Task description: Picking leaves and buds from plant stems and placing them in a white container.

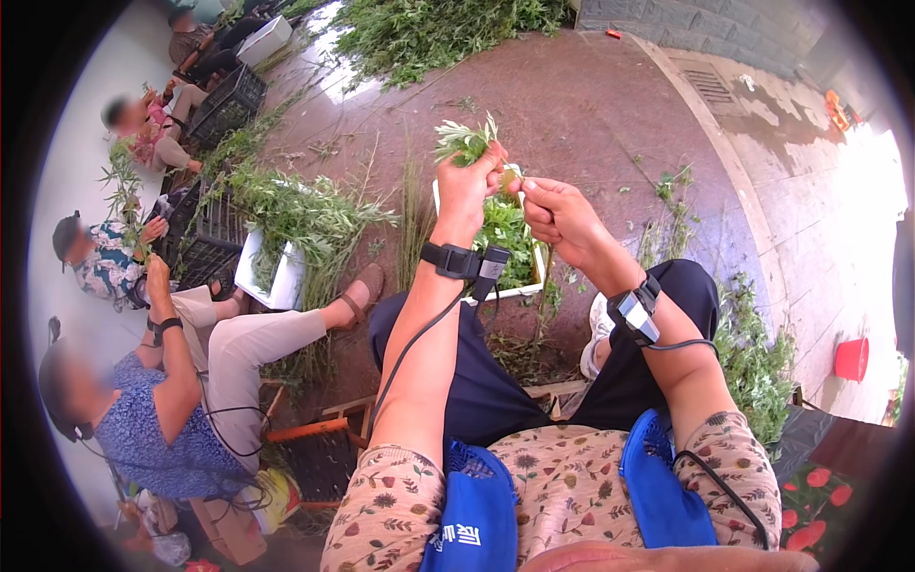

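Note:
My left hand (468,179) is closed around a small bunch of green leafy sprigs (465,139), whose leaves stick out beyond the fingers. Just to its right, my right hand (557,211) pinches a thin stem between thumb and forefinger. The hands are a short way apart, raised over a white foam box (515,292) of picked green leaves (504,232). My forearms partly hide the box. Each wrist wears a black strap with a small device and a cable.
Co-workers sit along the left, near black plastic crates (214,222) and another white box (275,272) under leafy stalks (307,200). A large heap of cut greenery (443,36) lies at the top. More stalks (750,350) lie right of my knee; a red bucket (852,360) stands far right.

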`<state>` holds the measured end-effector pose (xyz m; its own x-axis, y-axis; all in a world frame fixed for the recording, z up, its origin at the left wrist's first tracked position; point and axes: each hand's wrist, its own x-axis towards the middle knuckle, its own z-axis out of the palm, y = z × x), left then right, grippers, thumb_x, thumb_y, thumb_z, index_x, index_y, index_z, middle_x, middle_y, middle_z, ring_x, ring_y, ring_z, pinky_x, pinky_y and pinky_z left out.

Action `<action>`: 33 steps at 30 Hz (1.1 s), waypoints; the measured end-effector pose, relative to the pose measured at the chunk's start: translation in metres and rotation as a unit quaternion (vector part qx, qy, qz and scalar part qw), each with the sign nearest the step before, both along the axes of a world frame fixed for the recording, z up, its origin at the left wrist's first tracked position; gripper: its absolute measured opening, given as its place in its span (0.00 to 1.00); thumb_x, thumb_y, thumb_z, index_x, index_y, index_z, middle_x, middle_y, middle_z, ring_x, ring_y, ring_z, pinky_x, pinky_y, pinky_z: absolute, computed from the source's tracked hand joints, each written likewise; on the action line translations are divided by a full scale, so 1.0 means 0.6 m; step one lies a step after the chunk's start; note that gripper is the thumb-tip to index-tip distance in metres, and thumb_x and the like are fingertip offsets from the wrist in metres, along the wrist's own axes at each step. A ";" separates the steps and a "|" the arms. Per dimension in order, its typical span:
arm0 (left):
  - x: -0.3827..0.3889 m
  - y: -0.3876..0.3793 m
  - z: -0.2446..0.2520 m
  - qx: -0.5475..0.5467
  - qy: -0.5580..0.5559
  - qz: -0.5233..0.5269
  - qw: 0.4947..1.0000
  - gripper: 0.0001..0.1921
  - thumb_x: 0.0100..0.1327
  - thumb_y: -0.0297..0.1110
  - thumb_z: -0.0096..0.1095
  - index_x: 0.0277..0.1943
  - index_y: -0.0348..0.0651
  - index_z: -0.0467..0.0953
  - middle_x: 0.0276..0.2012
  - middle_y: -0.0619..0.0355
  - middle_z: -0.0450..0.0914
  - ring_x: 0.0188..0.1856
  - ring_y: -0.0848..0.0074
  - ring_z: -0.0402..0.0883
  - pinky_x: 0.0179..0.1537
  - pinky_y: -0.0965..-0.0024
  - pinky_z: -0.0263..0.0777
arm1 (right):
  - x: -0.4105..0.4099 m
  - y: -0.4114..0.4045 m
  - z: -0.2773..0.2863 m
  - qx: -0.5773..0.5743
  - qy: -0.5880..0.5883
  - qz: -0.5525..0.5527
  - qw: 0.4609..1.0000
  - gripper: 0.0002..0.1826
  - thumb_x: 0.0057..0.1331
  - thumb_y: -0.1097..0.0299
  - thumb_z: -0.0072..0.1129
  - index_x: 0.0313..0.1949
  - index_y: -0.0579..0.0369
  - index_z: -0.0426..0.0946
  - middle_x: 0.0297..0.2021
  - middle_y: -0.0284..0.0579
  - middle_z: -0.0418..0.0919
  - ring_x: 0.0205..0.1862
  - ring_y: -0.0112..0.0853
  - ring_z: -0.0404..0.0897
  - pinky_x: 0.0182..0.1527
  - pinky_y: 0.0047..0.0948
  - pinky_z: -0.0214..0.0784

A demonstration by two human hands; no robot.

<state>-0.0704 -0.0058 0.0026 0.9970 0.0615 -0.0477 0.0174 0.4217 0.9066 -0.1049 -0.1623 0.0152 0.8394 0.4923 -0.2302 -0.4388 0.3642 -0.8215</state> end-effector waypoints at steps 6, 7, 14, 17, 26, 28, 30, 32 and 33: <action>0.043 0.042 -0.008 -0.066 0.081 0.261 0.960 0.10 0.62 0.34 0.66 0.34 0.34 0.78 0.23 0.61 0.76 0.19 0.86 0.68 0.16 0.83 0.57 | -0.012 -0.007 0.004 -0.008 0.035 -0.018 0.999 0.10 0.74 0.66 0.42 0.44 0.58 0.72 0.14 0.25 0.56 0.12 0.15 0.52 0.15 0.16 0.42; 0.055 0.061 -0.010 -0.052 0.101 0.279 0.954 0.06 0.62 0.31 0.65 0.35 0.37 0.79 0.24 0.59 0.77 0.20 0.86 0.69 0.15 0.83 0.58 | -0.017 -0.015 0.006 -0.017 0.024 -0.018 0.999 0.10 0.73 0.66 0.43 0.44 0.58 0.72 0.14 0.25 0.55 0.12 0.15 0.51 0.15 0.16 0.42; 0.051 0.085 -0.079 0.601 -0.061 0.071 0.794 0.18 0.52 0.28 0.70 0.47 0.37 0.78 0.37 0.50 0.82 0.33 0.70 0.80 0.37 0.67 0.75 | -0.006 -0.035 0.007 -0.056 0.001 -0.049 0.997 0.12 0.72 0.66 0.46 0.43 0.61 0.74 0.15 0.25 0.58 0.14 0.14 0.52 0.15 0.17 0.42; 0.038 0.073 -0.080 0.661 -0.043 0.001 0.749 0.27 0.48 0.28 0.73 0.54 0.41 0.75 0.50 0.40 0.75 0.55 0.52 0.74 0.54 0.55 0.70 | -0.006 -0.034 -0.001 -0.071 -0.006 -0.054 0.996 0.13 0.72 0.66 0.47 0.45 0.62 0.75 0.16 0.26 0.61 0.14 0.15 0.54 0.15 0.17 0.43; 0.041 0.064 -0.049 0.463 -0.034 0.026 0.886 0.08 0.57 0.27 0.64 0.40 0.38 0.82 0.27 0.56 0.84 0.28 0.78 0.83 0.31 0.75 0.74 | 0.003 -0.055 0.002 -0.090 -0.007 -0.081 0.993 0.13 0.72 0.66 0.47 0.48 0.61 0.73 0.17 0.28 0.64 0.15 0.16 0.56 0.16 0.17 0.46; 0.058 0.064 -0.080 0.544 -0.061 0.005 0.837 0.13 0.57 0.33 0.66 0.44 0.39 0.82 0.30 0.53 0.84 0.30 0.73 0.83 0.33 0.71 0.75 | 0.005 -0.056 0.007 -0.071 0.007 -0.104 0.992 0.13 0.72 0.66 0.47 0.49 0.61 0.72 0.18 0.29 0.64 0.15 0.16 0.56 0.17 0.16 0.46; 0.070 0.045 -0.132 0.582 -0.042 -0.078 0.809 0.17 0.55 0.37 0.68 0.47 0.42 0.81 0.36 0.50 0.83 0.39 0.68 0.82 0.42 0.69 0.74 | 0.007 -0.060 0.014 -0.050 -0.007 -0.099 0.994 0.13 0.72 0.66 0.47 0.49 0.61 0.72 0.18 0.30 0.64 0.15 0.16 0.56 0.17 0.16 0.46; 0.062 0.020 -0.196 0.658 -0.028 -0.218 0.721 0.28 0.52 0.44 0.71 0.57 0.50 0.74 0.51 0.45 0.77 0.54 0.61 0.76 0.55 0.63 0.69 | 0.011 -0.066 0.022 -0.059 -0.022 -0.113 0.992 0.13 0.72 0.66 0.47 0.49 0.61 0.72 0.19 0.30 0.65 0.15 0.16 0.56 0.17 0.17 0.46; 0.054 0.007 -0.228 0.693 0.000 -0.303 0.655 0.36 0.51 0.47 0.72 0.63 0.54 0.68 0.60 0.45 0.71 0.61 0.59 0.71 0.60 0.59 0.66 | 0.012 -0.072 0.026 -0.056 -0.022 -0.111 0.992 0.13 0.72 0.66 0.47 0.49 0.61 0.72 0.19 0.30 0.65 0.15 0.16 0.56 0.17 0.17 0.46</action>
